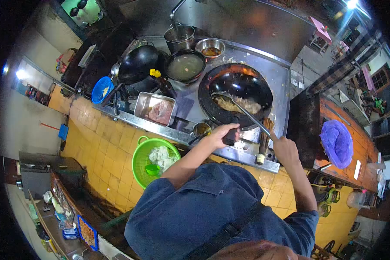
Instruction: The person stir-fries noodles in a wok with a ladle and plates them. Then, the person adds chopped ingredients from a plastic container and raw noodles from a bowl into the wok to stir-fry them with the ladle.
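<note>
Left fingers (233,126) and right fingers (279,143) both grip.

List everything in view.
metal stove: 1, silver, centre
round metal woks: 2, black, stove right, left
metal utensil: 1, silver, in right wok
shallow pan: 1, dark, stove centre
cylindrical metal pot: 1, silver, back
round metal bowl: 1, silver, beside pot
rectangular metal tray: 1, silver, stove front
round plastic bowl: 1, blue, stove left
round plastic basket: 1, green, near stove
bundled stick brush: 1, brown, stove right
plastic bag: 1, purple, wooden table
other clutter: uncounted, mixed, scattered
left grip: 1, bare, on dark handle
right grip: 1, bare, on utensil
</note>
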{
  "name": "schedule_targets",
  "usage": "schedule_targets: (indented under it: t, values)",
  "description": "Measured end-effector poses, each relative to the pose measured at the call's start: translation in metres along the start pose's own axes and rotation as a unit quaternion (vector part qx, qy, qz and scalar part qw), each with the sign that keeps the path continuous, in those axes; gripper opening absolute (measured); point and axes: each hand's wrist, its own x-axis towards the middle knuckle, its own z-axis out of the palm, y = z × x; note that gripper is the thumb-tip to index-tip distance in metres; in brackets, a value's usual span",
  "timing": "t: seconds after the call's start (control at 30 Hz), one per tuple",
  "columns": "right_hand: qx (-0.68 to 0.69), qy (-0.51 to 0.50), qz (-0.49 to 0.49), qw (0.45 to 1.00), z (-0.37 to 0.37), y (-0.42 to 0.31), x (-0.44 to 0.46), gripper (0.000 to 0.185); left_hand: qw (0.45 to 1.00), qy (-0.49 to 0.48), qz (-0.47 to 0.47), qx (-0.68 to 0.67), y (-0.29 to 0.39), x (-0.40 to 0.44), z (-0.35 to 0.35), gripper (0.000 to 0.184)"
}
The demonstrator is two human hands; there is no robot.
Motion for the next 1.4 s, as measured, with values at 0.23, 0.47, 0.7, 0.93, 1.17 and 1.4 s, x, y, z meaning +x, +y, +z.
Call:
schedule_targets:
  t: [0.23, 0.47, 0.7, 0.93, 1.17, 1.4]
  values:
    - [0.037, 0.098, 0.063, 0.993, 0.023, -0.003, -0.007, 0.051, 0.980, 0.070, -0.026, 0.182, -0.068, -0.071, 0.097, 0.015]
    - [0.068, 0.084, 0.150, 0.983, 0.049, 0.022, 0.018, 0.047, 0.932, 0.070, 0.189, 0.303, -0.025, -0.013, 0.013, 0.010]
    - [0.375, -0.016, 0.155, 0.914, 0.056, 0.047, 0.078, 0.031, 0.980, 0.072, 0.026, 0.183, -0.041, -0.026, 0.016, 0.015]
    - [0.197, -0.011, 0.037, 0.980, 0.053, 0.065, 0.133, 0.040, 0.922, 0.107, 0.213, 0.304, -0.005, 0.068, -0.068, 0.020]
    - [0.157, 0.047, 0.071, 0.984, 0.117, 0.028, 0.185, 0.037, 0.937, 0.093, 0.179, 0.284, -0.001, 0.066, -0.065, 0.021]
    - [-0.074, -0.005, -0.079, 0.994, 0.123, 0.094, 0.199, 0.035, 0.931, 0.071, 0.179, 0.309, 0.007, 0.070, -0.066, 0.022]
